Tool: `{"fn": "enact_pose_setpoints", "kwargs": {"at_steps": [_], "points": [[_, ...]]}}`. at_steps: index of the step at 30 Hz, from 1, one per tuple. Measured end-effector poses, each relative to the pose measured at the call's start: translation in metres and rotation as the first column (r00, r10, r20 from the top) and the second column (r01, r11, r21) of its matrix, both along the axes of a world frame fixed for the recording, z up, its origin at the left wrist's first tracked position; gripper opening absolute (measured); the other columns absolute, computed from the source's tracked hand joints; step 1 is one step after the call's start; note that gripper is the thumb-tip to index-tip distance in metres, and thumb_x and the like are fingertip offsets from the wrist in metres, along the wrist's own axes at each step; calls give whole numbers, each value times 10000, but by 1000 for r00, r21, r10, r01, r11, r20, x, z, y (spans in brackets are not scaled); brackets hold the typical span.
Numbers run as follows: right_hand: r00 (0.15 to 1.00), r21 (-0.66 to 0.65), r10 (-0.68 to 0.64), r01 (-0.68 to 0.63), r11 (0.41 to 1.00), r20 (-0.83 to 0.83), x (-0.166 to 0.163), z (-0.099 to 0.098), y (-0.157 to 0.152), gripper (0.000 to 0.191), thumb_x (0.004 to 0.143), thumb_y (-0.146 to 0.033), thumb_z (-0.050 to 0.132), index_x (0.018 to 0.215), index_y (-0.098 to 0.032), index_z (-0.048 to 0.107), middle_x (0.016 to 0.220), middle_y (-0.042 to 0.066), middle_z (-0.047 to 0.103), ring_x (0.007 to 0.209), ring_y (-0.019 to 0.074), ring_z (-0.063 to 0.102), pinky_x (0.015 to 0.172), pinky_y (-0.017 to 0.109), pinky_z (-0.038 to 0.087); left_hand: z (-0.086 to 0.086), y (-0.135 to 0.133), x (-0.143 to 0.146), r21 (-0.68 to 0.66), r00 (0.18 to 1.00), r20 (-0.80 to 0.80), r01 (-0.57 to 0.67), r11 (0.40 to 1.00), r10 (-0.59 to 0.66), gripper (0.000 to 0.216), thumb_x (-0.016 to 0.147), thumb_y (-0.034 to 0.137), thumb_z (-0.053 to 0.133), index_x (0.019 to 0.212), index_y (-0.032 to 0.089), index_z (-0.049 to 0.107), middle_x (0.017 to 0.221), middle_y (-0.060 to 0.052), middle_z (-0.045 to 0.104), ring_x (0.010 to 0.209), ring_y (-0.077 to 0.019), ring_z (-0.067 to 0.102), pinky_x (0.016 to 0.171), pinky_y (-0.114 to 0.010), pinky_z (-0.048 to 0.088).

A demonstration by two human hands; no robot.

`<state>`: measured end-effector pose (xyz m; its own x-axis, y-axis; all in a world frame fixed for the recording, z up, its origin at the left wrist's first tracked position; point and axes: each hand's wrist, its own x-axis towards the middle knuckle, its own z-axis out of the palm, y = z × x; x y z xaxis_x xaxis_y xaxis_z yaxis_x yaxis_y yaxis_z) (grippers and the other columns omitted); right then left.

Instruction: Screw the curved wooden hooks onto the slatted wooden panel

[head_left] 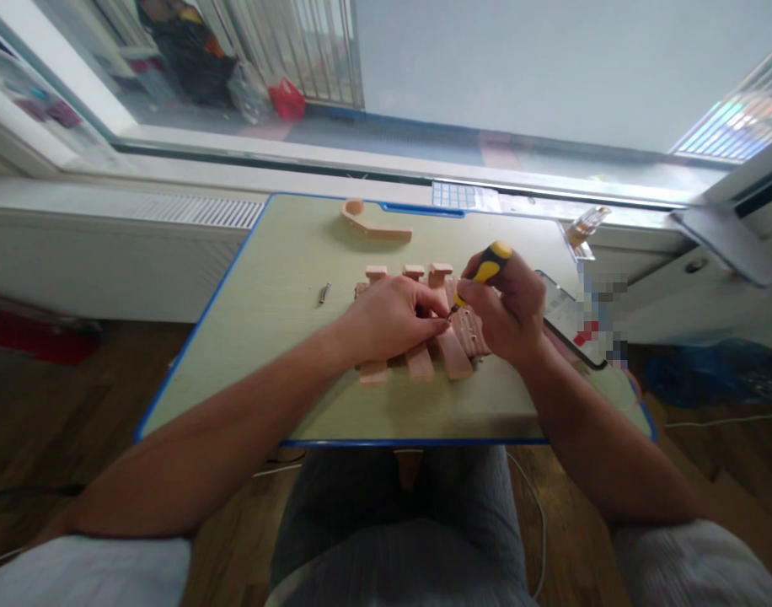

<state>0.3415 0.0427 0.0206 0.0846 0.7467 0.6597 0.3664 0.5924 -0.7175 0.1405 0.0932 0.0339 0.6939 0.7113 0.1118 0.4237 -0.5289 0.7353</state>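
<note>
My right hand (516, 312) is wrapped round a yellow and black screwdriver (492, 261), which slants down and left. Its tip meets my left hand (392, 314) over a pale wooden strip (455, 356). Thumb and forefinger of the left hand are pinched at that tip; whatever they hold is too small to make out. Under the hands, a rough brown wooden board (469, 331) lies on the table. Three pale strips cross it, with raised ends at the far side. My left hand covers the middle of the board and part of the strips.
A loose hook-shaped wooden piece (378, 229) rests near the table's far edge. Small metal screws (324, 293) lie left of the board. To the right are a phone or tablet (566, 314) and a glass container (587, 226). The blue-edged table (260, 278) stands against a window sill.
</note>
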Motion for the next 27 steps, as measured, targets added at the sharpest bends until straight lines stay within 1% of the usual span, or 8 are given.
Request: {"fn": "enact_pose_setpoints", "kwargs": {"at_steps": [4, 9, 14, 23, 27], "points": [[1000, -13, -25, 25, 1000, 17, -3, 2, -1, 132, 960, -276, 732, 893, -283, 618, 741, -43, 572, 642, 139, 527, 590, 340, 424, 0, 0, 0, 32, 1000, -16, -17, 999, 17, 176, 910, 354, 771, 921, 261, 921, 827, -24, 852, 773, -194, 751, 695, -326, 517], [996, -1, -40, 40, 999, 77, -6, 6, -3, 170, 974, -312, 748, 913, -283, 591, 763, -33, 575, 650, 138, 502, 564, 328, 405, 2, -1, 1, 15, 1000, -9, -11, 1000, 11, 174, 888, 332, 771, 919, 251, 921, 839, -28, 853, 776, -196, 746, 701, -326, 524], [992, 26, -59, 56, 998, 109, -7, 6, -5, 221, 986, -341, 759, 892, -285, 567, 770, -27, 566, 653, 138, 494, 557, 331, 386, 4, -2, 2, 13, 1000, -18, -24, 1000, 24, 166, 885, 334, 768, 865, 246, 908, 767, -28, 819, 697, -181, 701, 652, -329, 484], [992, 6, -89, 89, 996, 93, -9, 5, -6, 233, 989, -378, 756, 887, -295, 565, 776, -23, 559, 662, 149, 510, 552, 335, 391, 2, -1, 2, 29, 999, -26, -23, 999, 23, 171, 892, 342, 758, 861, 254, 902, 769, -20, 820, 734, -193, 718, 671, -325, 494], [993, 23, -77, 75, 997, 93, -9, 4, -4, 226, 984, -353, 761, 886, -290, 567, 775, -26, 560, 659, 140, 497, 551, 327, 387, 1, -1, 2, 21, 998, -41, -37, 999, 37, 174, 889, 346, 760, 866, 255, 907, 772, -20, 819, 732, -189, 708, 662, -322, 477]]}}
